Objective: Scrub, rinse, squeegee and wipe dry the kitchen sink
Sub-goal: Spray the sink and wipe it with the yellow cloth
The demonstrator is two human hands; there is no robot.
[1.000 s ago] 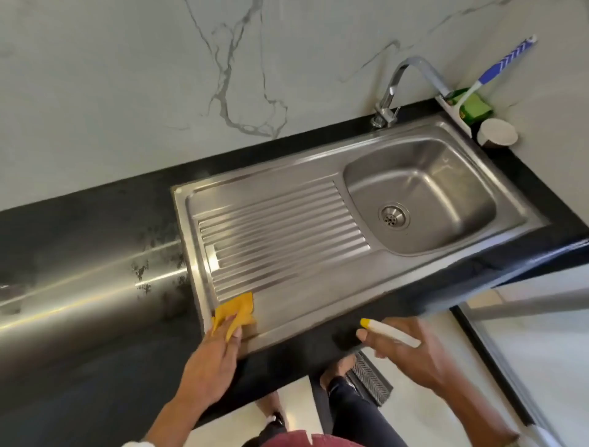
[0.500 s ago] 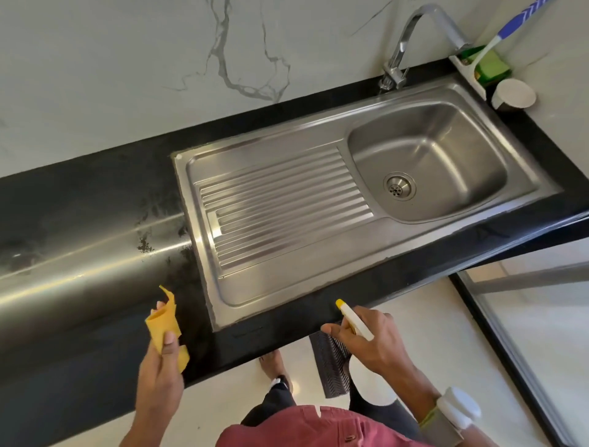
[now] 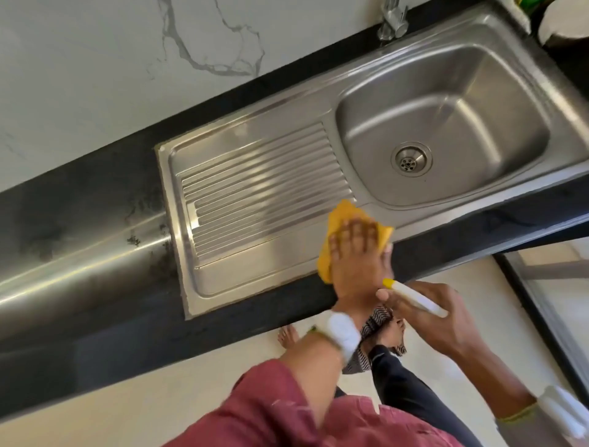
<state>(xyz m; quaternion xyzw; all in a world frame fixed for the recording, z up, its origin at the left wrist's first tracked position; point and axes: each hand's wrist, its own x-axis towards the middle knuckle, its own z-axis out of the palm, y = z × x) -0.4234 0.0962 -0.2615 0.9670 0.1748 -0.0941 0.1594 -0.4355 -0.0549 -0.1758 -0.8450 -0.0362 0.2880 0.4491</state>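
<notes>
A stainless steel sink [image 3: 287,134] is set in a black countertop [image 3: 79,197], with a ribbed drainboard [image 3: 261,191] on the left and a bowl with a round drain [image 3: 411,159] on the right. My left hand [image 3: 357,255] lies flat with spread fingers on a yellow cloth [image 3: 341,217], pressing it onto the sink's front rim between drainboard and bowl. My right hand [image 3: 436,316] grips a white spray bottle with a yellow nozzle [image 3: 414,296], held in front of the counter edge, just right of my left wrist.
The tap base [image 3: 393,19] stands at the back of the sink. A green item [image 3: 529,3] and a white round container [image 3: 564,22] sit at the far right corner. A marble wall [image 3: 127,63] runs behind. A patterned mat [image 3: 376,322] lies on the floor.
My left hand carried the yellow cloth from the counter's left front up and right onto the sink's front rim, now pressing it flat. The view moved closer and right; the right hand stays on the bottle.
</notes>
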